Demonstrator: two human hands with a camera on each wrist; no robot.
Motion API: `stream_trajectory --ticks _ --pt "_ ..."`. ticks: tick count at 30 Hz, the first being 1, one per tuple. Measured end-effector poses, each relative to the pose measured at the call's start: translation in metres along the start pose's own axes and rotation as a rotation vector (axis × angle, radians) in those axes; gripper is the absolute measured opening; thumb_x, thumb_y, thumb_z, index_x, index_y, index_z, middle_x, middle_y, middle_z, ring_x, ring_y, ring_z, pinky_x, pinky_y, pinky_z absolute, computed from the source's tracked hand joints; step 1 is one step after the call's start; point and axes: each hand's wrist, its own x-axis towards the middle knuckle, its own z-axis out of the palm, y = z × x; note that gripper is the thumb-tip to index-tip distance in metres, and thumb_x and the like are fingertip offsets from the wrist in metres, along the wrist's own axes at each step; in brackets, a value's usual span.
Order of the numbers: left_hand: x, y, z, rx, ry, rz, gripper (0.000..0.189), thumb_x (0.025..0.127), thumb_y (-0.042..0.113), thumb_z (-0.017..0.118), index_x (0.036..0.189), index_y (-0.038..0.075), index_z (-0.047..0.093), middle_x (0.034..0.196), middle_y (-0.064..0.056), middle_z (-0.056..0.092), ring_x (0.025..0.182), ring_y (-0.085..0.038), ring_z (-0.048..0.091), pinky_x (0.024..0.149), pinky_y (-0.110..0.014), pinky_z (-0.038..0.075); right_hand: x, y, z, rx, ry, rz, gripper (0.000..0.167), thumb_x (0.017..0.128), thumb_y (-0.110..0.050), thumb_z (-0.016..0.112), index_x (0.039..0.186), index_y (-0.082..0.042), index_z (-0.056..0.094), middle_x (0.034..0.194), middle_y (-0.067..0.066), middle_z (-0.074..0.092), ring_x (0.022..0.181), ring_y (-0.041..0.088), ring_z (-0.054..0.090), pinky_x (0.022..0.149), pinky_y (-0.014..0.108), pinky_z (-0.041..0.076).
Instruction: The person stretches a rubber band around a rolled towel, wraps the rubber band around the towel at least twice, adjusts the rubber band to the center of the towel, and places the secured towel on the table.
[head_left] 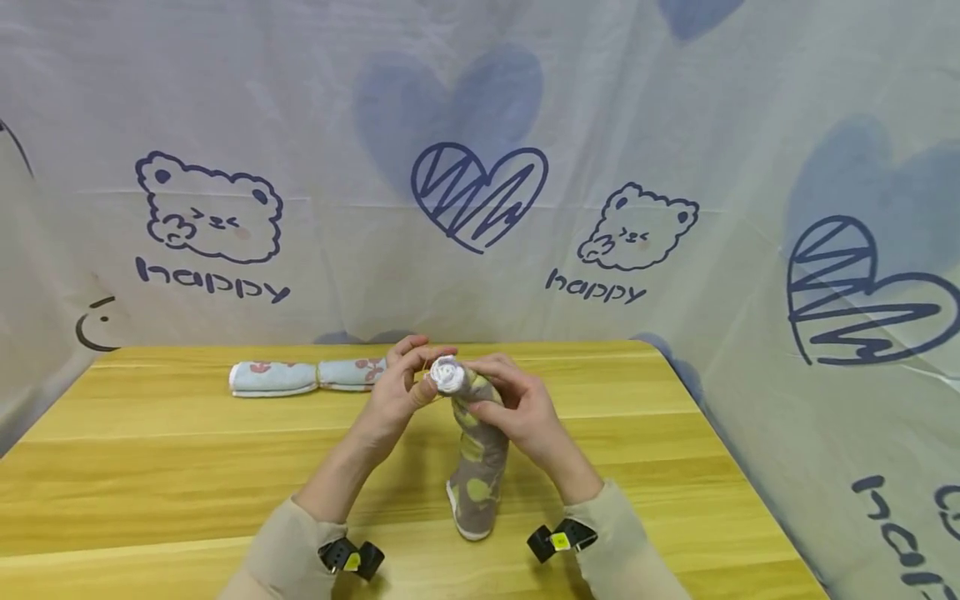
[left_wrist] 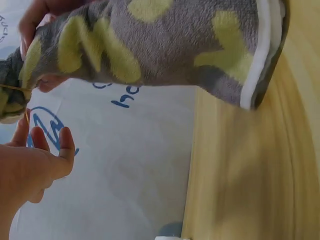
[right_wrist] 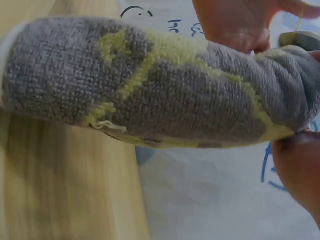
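A rolled grey towel (head_left: 477, 454) with yellow patches and white edging stands tilted over the table, its white spiral end facing up. My right hand (head_left: 525, 410) grips the roll near its upper end, thumb on one side and fingers on the other. A thin orange-yellow rubber band (left_wrist: 16, 89) lies around the towel close to that end. My left hand (head_left: 392, 402) pinches part of the band and draws it away from the roll, as the left wrist view shows. In the right wrist view, the towel (right_wrist: 165, 90) hides part of both hands.
Behind my left hand lies a rolled light-blue towel (head_left: 273, 378) with reddish figures, a band around its middle. The wood-grain table (head_left: 187, 475) ends at a white cloth (head_left: 330, 250) printed with hearts and bears, hanging behind and on the right side.
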Motion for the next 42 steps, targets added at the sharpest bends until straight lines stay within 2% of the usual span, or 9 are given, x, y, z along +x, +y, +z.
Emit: stream_trajectory --ticks 5,9,16,22,24,28,32,37,42 --pt "0.001 0.002 -0.009 0.163 -0.030 0.070 0.107 0.078 0.082 0.067 0.132 -0.010 0.060 0.156 -0.022 0.016 0.139 -0.044 0.026 0.104 -0.044 0.044 0.000 -0.001 0.005 -0.358 -0.070 -0.137 0.038 0.090 0.001 0.069 0.128 -0.004 0.072 0.114 0.010 0.059 0.103 0.020 0.057 0.088 0.032 0.053" --pt "0.000 0.005 -0.014 0.336 -0.038 0.139 0.098 0.075 0.083 0.066 0.123 -0.002 0.067 0.155 -0.022 0.017 0.131 -0.042 0.032 0.106 -0.059 0.036 0.001 0.000 0.009 -0.535 -0.067 -0.279 0.038 0.088 0.000 0.074 0.126 -0.005 0.074 0.109 0.008 0.061 0.095 0.020 0.058 0.079 0.030 0.053" --pt "-0.001 0.008 -0.018 0.488 -0.034 0.158 0.089 0.071 0.079 0.070 0.120 0.005 0.070 0.157 -0.019 0.016 0.135 -0.042 0.033 0.109 -0.073 0.018 -0.001 0.007 0.015 -0.517 0.057 -0.319 0.035 0.083 0.003 0.084 0.115 -0.003 0.073 0.108 0.012 0.074 0.096 0.025 0.071 0.082 0.032 0.060" --pt "-0.002 0.013 -0.018 0.515 -0.069 0.214 0.075 0.075 0.067 0.075 0.120 0.007 0.071 0.158 -0.018 0.017 0.124 -0.034 0.045 0.108 -0.070 0.018 -0.002 0.013 0.016 -0.679 -0.003 -0.417 0.021 0.091 -0.002 0.079 0.112 -0.006 0.077 0.108 0.007 0.076 0.099 0.023 0.072 0.088 0.036 0.059" --pt "-0.002 0.013 -0.017 0.528 -0.098 0.228 0.063 0.078 0.057 0.079 0.115 0.007 0.071 0.157 -0.019 0.019 0.120 -0.032 0.047 0.108 -0.066 0.024 0.000 0.015 0.017 -0.769 -0.029 -0.506 0.014 0.098 -0.012 0.073 0.111 -0.006 0.078 0.105 0.006 0.075 0.095 0.023 0.071 0.086 0.036 0.059" --pt "-0.002 0.012 -0.013 0.563 -0.123 0.215 0.040 0.081 0.032 0.087 0.106 0.007 0.068 0.157 -0.019 0.020 0.121 -0.029 0.046 0.094 -0.045 0.048 0.001 0.023 0.020 -0.905 -0.035 -0.633 0.034 0.108 -0.030 0.053 0.109 -0.008 0.080 0.101 0.005 0.071 0.088 0.022 0.068 0.079 0.037 0.057" --pt "-0.003 0.010 -0.011 0.535 -0.110 0.189 0.035 0.083 0.027 0.085 0.104 0.006 0.068 0.159 -0.016 0.017 0.121 -0.029 0.046 0.078 -0.032 0.055 -0.001 0.027 0.022 -0.958 -0.041 -0.599 0.044 0.109 -0.039 0.045 0.108 -0.011 0.079 0.105 0.007 0.068 0.091 0.023 0.068 0.077 0.039 0.055" --pt "-0.002 0.007 -0.008 0.490 -0.103 0.221 0.040 0.089 0.044 0.072 0.100 0.006 0.068 0.158 -0.016 0.020 0.124 -0.032 0.043 0.087 -0.040 0.053 -0.003 0.027 0.020 -1.003 -0.036 -0.496 0.050 0.108 -0.045 0.042 0.109 -0.011 0.080 0.108 0.010 0.069 0.094 0.025 0.068 0.079 0.042 0.057" --pt "-0.002 0.007 -0.002 0.533 -0.068 0.278 0.031 0.090 0.041 0.070 0.094 0.011 0.070 0.155 -0.016 0.028 0.121 -0.031 0.044 0.091 -0.045 0.045 -0.003 0.028 0.020 -1.022 0.020 -0.456 0.056 0.109 -0.047 0.037 0.110 -0.010 0.078 0.100 0.010 0.066 0.079 0.022 0.065 0.067 0.036 0.056"
